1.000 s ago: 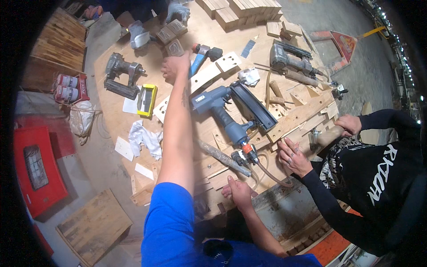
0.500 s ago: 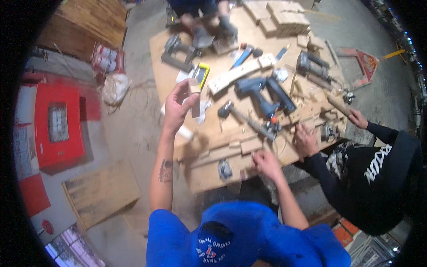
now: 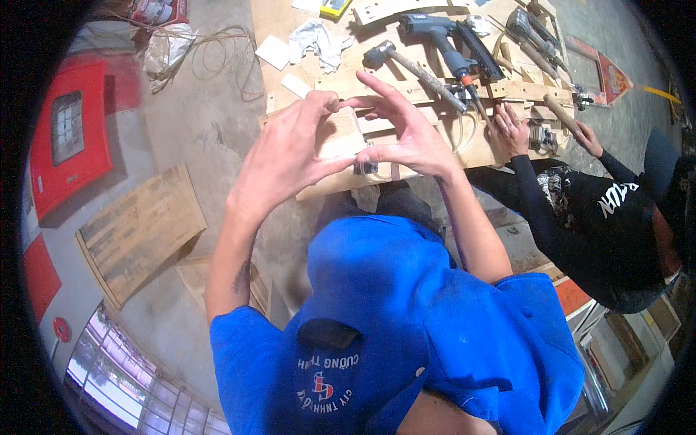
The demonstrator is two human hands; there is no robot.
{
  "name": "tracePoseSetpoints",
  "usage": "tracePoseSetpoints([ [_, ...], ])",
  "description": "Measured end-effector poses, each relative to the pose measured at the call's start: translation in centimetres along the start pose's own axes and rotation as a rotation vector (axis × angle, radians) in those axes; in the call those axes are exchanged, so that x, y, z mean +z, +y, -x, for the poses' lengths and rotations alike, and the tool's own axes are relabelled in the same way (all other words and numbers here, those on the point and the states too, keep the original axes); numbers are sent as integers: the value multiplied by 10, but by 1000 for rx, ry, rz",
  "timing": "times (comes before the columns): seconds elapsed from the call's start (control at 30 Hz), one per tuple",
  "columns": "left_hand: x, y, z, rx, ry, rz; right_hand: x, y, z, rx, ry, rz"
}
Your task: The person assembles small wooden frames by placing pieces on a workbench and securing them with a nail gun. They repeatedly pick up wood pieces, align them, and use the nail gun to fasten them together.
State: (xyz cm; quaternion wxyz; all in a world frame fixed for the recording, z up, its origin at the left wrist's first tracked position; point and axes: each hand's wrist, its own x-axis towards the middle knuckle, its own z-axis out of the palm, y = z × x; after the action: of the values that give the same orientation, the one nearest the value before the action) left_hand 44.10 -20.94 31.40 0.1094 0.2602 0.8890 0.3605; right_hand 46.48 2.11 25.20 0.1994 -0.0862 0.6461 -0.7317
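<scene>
While a co-worker in black sleeves (image 3: pixel 540 199) is busy over by the near right corner, the person in the bright blue short-sleeved shirt (image 3: pixel 377 254) has both hands up at a pale, squared-off wooden block (image 3: pixel 341 139). It's held in the air over the near left corner of the plywood tabletop (image 3: pixel 272 18). Left hand (image 3: pixel 279 148) has a proper grip on it, thumb along the near side, fingers curled round the far side. Right hand (image 3: pixel 409 141) is spread in a loose C at the other end, thumb tip right by the block's near corner; can't tell from here whether it's gripping too.

Past the hands, a hammer with a dark head and long pale handle (image 3: pixel 420 75) lies slantwise, with a big grey nail gun with an orange fitting (image 3: pixel 438 43) just beyond. Toward the left edge there's a crumpled white cloth (image 3: pixel 317 43) with a flat white card (image 3: pixel 273 52) right beside it. The co-worker's got a thick round wooden stick (image 3: pixel 560 114) in one hand.
</scene>
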Motion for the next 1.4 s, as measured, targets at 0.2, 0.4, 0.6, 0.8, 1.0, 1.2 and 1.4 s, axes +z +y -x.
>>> tracePoseSetpoints([
  [0.2, 1, -37, 20, -108, -172, 196, 11, 15, 7, -94, 45, 184],
  [0.4, 45, -87, 68, -344, -186, 377, 39, 69, 10, 73, 113, -58],
  [0.6, 88, -154, 102, -284, -42, 32, 54, 123, 4, 162, 134, 405],
  [0.8, 116, -192, 99, -181, -15, -378, 25, 132, 17, 262, 437, 419],
  [1.0, 147, -193, 93, -271, -76, -525, 22, 135, 42, 236, 474, 502],
  [1.2, 167, -200, 94, -341, -51, -431, 40, 144, 56, 279, 483, 579],
  [1.4, 178, -215, 100, -282, 7, -394, 45, 146, 60, 204, 419, 760],
])
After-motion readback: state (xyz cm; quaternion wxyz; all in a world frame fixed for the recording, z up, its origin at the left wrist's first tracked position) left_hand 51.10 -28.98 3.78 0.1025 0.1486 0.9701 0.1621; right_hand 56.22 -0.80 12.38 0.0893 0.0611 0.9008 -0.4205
